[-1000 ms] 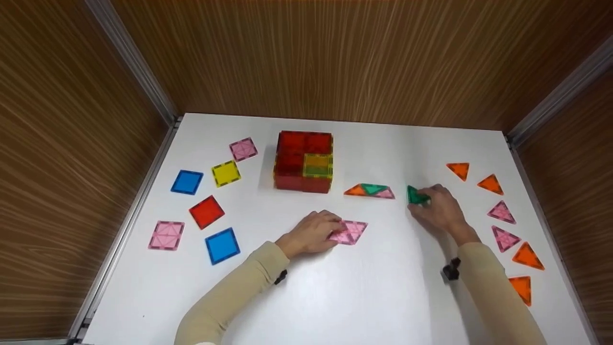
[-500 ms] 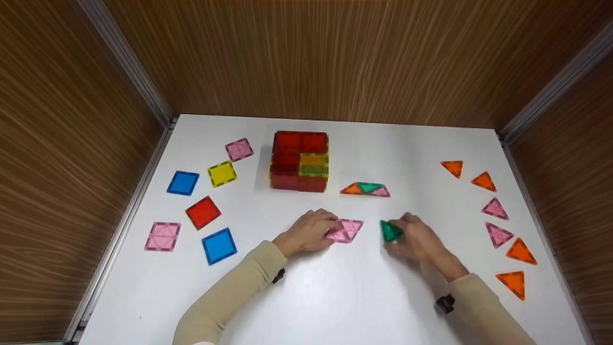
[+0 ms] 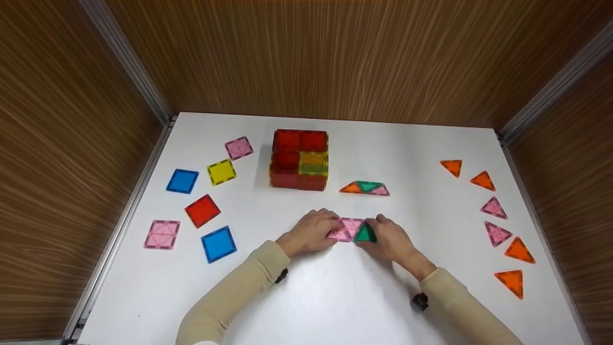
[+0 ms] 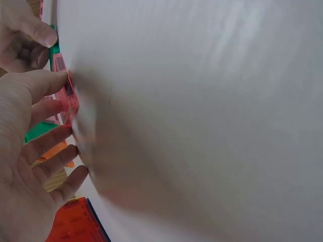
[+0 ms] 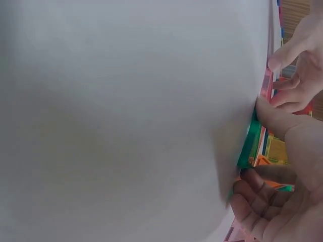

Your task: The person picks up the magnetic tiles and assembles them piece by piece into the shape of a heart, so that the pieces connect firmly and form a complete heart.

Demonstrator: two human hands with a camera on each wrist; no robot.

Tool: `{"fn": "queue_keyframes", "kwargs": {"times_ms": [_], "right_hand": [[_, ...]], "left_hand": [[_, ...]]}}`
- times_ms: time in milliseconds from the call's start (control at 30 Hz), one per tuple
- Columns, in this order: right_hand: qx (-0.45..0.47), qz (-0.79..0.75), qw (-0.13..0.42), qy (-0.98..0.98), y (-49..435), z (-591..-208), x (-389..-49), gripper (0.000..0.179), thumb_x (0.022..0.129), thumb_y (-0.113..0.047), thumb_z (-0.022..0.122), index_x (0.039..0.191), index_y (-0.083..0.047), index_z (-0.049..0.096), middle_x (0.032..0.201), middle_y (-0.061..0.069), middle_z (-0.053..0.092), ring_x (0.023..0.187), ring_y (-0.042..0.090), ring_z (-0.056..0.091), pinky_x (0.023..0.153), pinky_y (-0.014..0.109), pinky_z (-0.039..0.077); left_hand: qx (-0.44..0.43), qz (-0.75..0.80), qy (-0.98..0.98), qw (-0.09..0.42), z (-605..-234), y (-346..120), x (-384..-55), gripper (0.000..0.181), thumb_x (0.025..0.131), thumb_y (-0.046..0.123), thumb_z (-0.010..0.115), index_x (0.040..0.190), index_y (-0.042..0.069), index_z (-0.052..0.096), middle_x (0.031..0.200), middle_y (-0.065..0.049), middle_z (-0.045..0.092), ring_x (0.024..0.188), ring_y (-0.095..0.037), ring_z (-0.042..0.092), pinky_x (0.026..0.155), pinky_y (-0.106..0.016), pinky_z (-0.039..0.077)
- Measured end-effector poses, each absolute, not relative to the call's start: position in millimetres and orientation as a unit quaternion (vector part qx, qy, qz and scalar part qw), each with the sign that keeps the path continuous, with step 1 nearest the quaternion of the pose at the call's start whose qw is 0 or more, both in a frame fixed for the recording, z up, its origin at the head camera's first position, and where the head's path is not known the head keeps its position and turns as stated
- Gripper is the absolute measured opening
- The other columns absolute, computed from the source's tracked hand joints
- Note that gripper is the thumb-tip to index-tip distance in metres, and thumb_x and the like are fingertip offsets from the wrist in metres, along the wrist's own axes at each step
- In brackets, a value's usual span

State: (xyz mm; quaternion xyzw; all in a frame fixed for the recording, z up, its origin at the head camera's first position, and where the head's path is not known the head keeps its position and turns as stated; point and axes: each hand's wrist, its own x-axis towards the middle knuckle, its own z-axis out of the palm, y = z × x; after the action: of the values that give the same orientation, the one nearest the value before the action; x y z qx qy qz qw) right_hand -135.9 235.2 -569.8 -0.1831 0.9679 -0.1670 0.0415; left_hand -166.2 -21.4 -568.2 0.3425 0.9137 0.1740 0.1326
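Two pink triangular magnetic tiles lie joined on the table in front of me. Thumb and fingers of my left hand pinch their left end, covering part of it. My right hand pinches a green triangular magnetic tile by its right side, with its slanted edge up against the pink pair. In the left wrist view, the thumb and index finger grip the pink tile by its edges while the other fingers spread out. The right wrist view shows the green tile between thumb and fingertips, flat at the tabletop.
Behind the hands is a box built of red tiles with a yellow square on top. A joined strip of orange, green and pink triangles stands beside it. Loose square tiles lie left; orange and pink triangles lie right.
My right hand has brought the green triangle from the right, toward me and then leftward, up to the pink tiles. The left hand has stayed on the pink tiles.
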Motion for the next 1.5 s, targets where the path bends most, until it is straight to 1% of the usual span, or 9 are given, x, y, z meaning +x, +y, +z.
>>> {"fn": "queue_keyframes", "kwargs": {"times_ms": [167, 333, 500, 667, 767, 867, 967, 1267, 1500], "right_hand": [[-0.177, -0.183, 0.054, 0.965, 236, -572, -139, 0.064, 0.085, -0.041, 0.088, 0.130, -0.001, 0.067, 0.107, 0.015, 0.067, 0.087, 0.025, 0.064, 0.089, 0.050, 0.061], [-0.176, -0.216, 0.054, 0.959, 240, -575, -142, 0.062, 0.082, -0.036, 0.092, 0.126, -0.002, 0.065, 0.108, 0.014, 0.065, 0.093, 0.025, 0.064, 0.089, 0.052, 0.061], [-0.156, -0.261, 0.064, 0.950, 245, -575, -145, 0.066, 0.080, -0.029, 0.094, 0.126, -0.001, 0.056, 0.111, 0.016, 0.067, 0.098, 0.028, 0.065, 0.091, 0.053, 0.060], [-0.136, -0.325, 0.061, 0.934, 253, -575, -150, 0.056, 0.085, -0.016, 0.089, 0.127, -0.002, 0.055, 0.095, 0.013, 0.068, 0.083, 0.020, 0.059, 0.076, 0.036, 0.052], [-0.132, -0.356, 0.051, 0.924, 259, -574, -154, 0.036, 0.089, -0.010, 0.084, 0.119, -0.004, 0.064, 0.093, 0.010, 0.068, 0.080, 0.015, 0.057, 0.073, 0.027, 0.046], [-0.136, -0.374, 0.036, 0.917, 264, -573, -158, 0.019, 0.092, -0.006, 0.080, 0.108, -0.006, 0.072, 0.095, 0.008, 0.072, 0.081, 0.012, 0.059, 0.072, 0.023, 0.047], [-0.142, -0.385, 0.016, 0.912, 270, -573, -163, 0.013, 0.091, -0.003, 0.080, 0.103, -0.007, 0.074, 0.095, 0.009, 0.073, 0.082, 0.012, 0.063, 0.073, 0.022, 0.049], [-0.129, -0.382, 0.000, 0.915, 282, -571, -187, 0.012, 0.093, -0.003, 0.078, 0.104, -0.005, 0.075, 0.099, 0.013, 0.074, 0.088, 0.022, 0.066, 0.077, 0.026, 0.050], [-0.129, -0.392, 0.018, 0.910, 286, -576, -193, 0.009, 0.096, -0.006, 0.075, 0.106, -0.006, 0.075, 0.101, 0.011, 0.076, 0.088, 0.018, 0.063, 0.077, 0.022, 0.048]], "left_hand": [[0.343, 0.174, 0.915, 0.121, -570, -19, -166, 0.038, 0.101, 0.033, 0.068, 0.137, 0.019, 0.069, 0.145, -0.003, 0.064, 0.137, -0.022, 0.055, 0.118, -0.045, 0.047], [0.339, 0.198, 0.913, 0.110, -572, -15, -165, 0.046, 0.099, 0.035, 0.073, 0.142, 0.018, 0.065, 0.134, -0.004, 0.065, 0.126, -0.021, 0.057, 0.109, -0.039, 0.051], [0.336, 0.253, 0.902, 0.097, -573, -7, -164, 0.059, 0.098, 0.026, 0.076, 0.151, 0.015, 0.055, 0.131, -0.009, 0.057, 0.118, -0.020, 0.059, 0.108, -0.033, 0.053], [0.321, 0.285, 0.900, 0.077, -574, 2, -166, 0.071, 0.098, 0.017, 0.076, 0.160, 0.011, 0.041, 0.132, -0.013, 0.056, 0.113, -0.022, 0.062, 0.109, -0.036, 0.054], [0.301, 0.317, 0.897, 0.068, -572, 6, -172, 0.055, 0.100, 0.012, 0.073, 0.150, 0.008, 0.050, 0.123, -0.014, 0.064, 0.108, -0.022, 0.064, 0.104, -0.036, 0.056], [0.282, 0.351, 0.891, 0.058, -571, 12, -179, 0.027, 0.100, 0.010, 0.071, 0.126, 0.006, 0.066, 0.109, -0.012, 0.069, 0.100, -0.022, 0.064, 0.095, -0.034, 0.057], [0.271, 0.362, 0.891, 0.048, -569, 18, -186, 0.012, 0.100, 0.010, 0.072, 0.111, 0.006, 0.071, 0.104, -0.011, 0.071, 0.097, -0.021, 0.064, 0.090, -0.031, 0.055], [0.258, 0.370, 0.892, 0.029, -569, 34, -206, 0.010, 0.101, 0.012, 0.070, 0.110, 0.006, 0.070, 0.111, -0.010, 0.074, 0.104, -0.023, 0.065, 0.096, -0.034, 0.056], [0.239, 0.384, 0.890, 0.049, -574, 38, -211, 0.013, 0.103, 0.015, 0.069, 0.112, 0.006, 0.071, 0.112, -0.010, 0.074, 0.106, -0.024, 0.067, 0.096, -0.035, 0.056]]}}
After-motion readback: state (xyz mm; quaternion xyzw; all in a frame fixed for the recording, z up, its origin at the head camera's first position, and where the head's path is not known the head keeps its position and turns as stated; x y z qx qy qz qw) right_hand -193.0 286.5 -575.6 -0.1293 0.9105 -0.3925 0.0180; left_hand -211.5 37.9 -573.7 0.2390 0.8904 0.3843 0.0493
